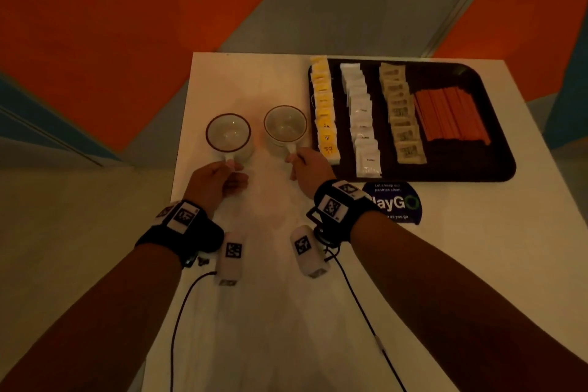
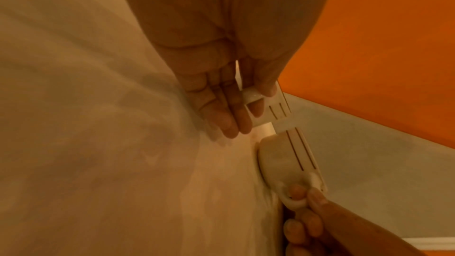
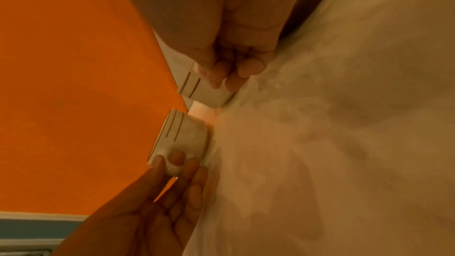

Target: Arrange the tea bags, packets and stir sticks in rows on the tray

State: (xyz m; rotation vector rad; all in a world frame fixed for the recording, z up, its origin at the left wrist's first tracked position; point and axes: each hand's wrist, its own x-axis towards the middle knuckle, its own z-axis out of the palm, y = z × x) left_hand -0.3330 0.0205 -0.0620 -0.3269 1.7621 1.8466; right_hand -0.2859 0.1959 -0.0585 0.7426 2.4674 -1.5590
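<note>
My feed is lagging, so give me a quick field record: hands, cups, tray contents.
left hand: pinches the handle of the left cup
right hand: fingers hooked on the handle of the right cup
cups: both upright on the white table, apart, left of the tray
tray: black, holds four rows
rows, left to right: yellow tea bags, white packets, brown packets, orange stir sticks
</note>
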